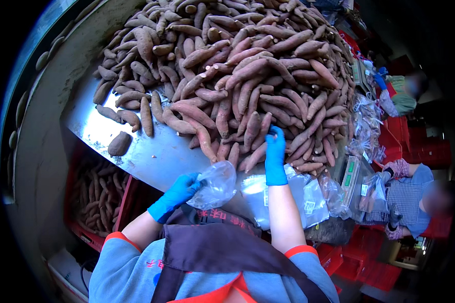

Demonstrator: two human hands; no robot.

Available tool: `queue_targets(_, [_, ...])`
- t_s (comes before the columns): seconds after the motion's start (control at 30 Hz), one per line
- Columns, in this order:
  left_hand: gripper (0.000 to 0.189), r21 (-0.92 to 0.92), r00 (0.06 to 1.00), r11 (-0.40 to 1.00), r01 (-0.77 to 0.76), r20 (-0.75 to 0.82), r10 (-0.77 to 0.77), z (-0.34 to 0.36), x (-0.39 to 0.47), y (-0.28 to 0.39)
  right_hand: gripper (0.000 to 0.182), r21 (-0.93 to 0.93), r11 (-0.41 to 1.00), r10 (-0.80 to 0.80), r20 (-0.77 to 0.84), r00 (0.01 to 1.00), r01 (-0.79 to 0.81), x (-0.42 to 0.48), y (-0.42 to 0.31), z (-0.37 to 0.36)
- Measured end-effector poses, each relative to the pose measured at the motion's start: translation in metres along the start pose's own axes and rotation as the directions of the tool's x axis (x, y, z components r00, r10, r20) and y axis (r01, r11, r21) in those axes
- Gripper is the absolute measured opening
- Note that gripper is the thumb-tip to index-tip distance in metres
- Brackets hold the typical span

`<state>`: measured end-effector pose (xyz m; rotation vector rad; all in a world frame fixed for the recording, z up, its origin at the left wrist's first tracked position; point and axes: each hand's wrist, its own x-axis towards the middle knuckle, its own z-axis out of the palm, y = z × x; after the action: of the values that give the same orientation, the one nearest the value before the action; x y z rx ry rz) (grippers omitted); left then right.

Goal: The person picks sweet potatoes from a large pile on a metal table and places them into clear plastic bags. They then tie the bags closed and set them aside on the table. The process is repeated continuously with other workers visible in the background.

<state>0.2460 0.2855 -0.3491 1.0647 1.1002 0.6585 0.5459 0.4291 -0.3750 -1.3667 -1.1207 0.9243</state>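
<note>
My left hand [178, 195], in a blue glove, grips the edge of a clear plastic bag [217, 185] that bulges open in front of my apron. My right hand [275, 153], gloved alike, reaches to the near edge of a large heap of sweet potatoes [242, 72]. Its fingertips are among the tubers, close beside a sweet potato [253, 128]; whether they grip one cannot be made out. Under my right forearm lies a stack of flat clear plastic bags [256, 193], some bearing labels.
A few loose sweet potatoes [146, 117] lie on the metal table [155, 159]. Below left stands a red crate [123, 204] holding sweet potatoes. Filled bags [364, 121] line the right side, near a scale [350, 178]. Two people [409, 197] work at the right.
</note>
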Motion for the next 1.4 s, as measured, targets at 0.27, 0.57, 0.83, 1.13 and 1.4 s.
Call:
queue_targets(0.27, [0.024, -0.222, 0.995, 0.973, 0.064, -0.065, -0.080, 0.005, -0.001, 0.003, 0.046, 0.219, 0.976, 0.010, -0.021, 1.000, -0.005, -0.052, -0.010, -0.003])
queue_targets(0.57, [0.028, -0.255, 0.988, 0.961, 0.108, -0.079, -0.132, 0.011, -0.020, -0.003, 0.031, -0.648, 0.218, -0.160, 0.714, 0.682, 0.730, -0.118, -0.021, -0.032])
queue_targets(0.83, [0.032, -0.321, 0.971, 0.936, 0.143, -0.139, -0.195, 0.006, -0.028, -0.009, 0.030, -0.474, 0.359, -0.201, 0.802, 0.563, 0.804, -0.100, -0.046, -0.037])
queue_targets(1.13, [0.031, -0.274, 0.942, 0.947, 0.169, -0.239, -0.237, 0.008, -0.037, 0.001, 0.031, -0.466, 0.026, -0.092, 0.880, 0.467, 0.884, -0.093, -0.032, -0.017])
queue_targets(1.4, [0.027, -0.342, 0.891, 0.936, 0.082, -0.395, -0.223, 0.012, -0.037, 0.014, 0.030, -0.316, 0.793, -0.250, 0.612, 0.751, 0.521, -0.090, -0.057, -0.027])
